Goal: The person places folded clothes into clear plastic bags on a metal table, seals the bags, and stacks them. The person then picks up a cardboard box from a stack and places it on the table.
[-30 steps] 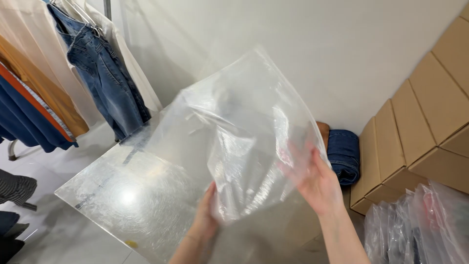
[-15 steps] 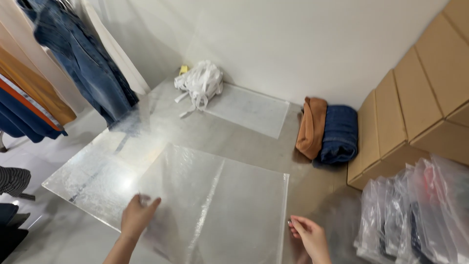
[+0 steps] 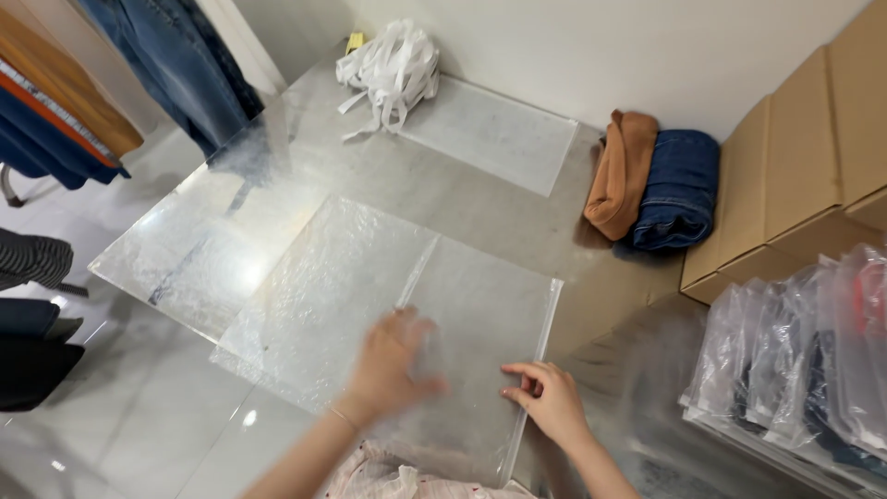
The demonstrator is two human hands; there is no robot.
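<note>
Clear bag flat on glass table.

A plastic bag lies flat on the worktop, both hands on its near end. Behind it lie a strap bundle and another bag; folded clothes and boxes sit right.

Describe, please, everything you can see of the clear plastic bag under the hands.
The clear plastic bag is large, rectangular and thin, with a faint crinkled sheen and a seam-like strip along its right edge. It lies flat on the table, overlapping another clear sheet on its left. The left hand presses on its middle, blurred; the right hand pinches its right edge.
</note>
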